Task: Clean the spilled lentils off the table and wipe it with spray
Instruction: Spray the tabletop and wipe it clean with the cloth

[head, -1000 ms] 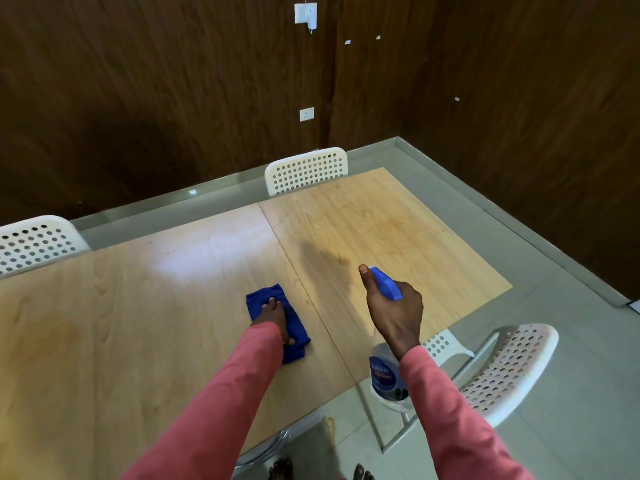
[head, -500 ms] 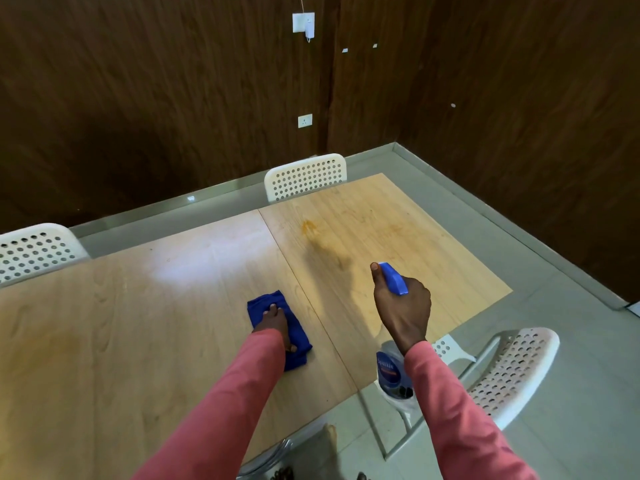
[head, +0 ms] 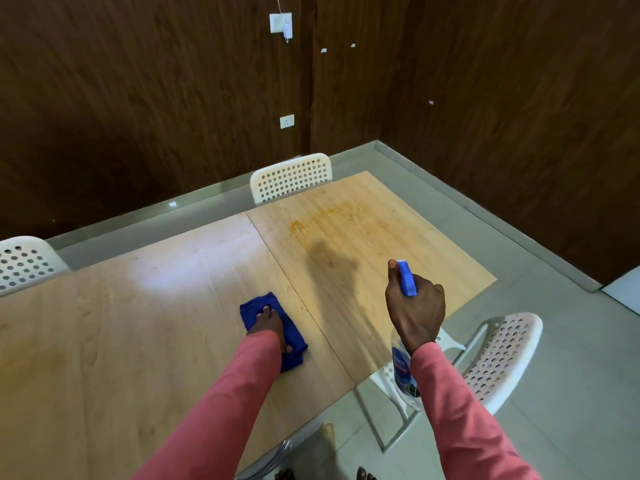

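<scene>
Your left hand [head: 272, 323] presses flat on the blue cloth [head: 273, 330] on the worktop [head: 138, 323]. Your right hand [head: 415, 306], to its right and raised, grips the spray bottle [head: 406, 282], whose nozzle points at an orange stain [head: 329, 220] beyond.

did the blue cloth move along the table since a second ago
No. The blue cloth lies under the left hand just left of the table seam, the same gap as before. The small shift in the picture comes from the head camera.
</scene>
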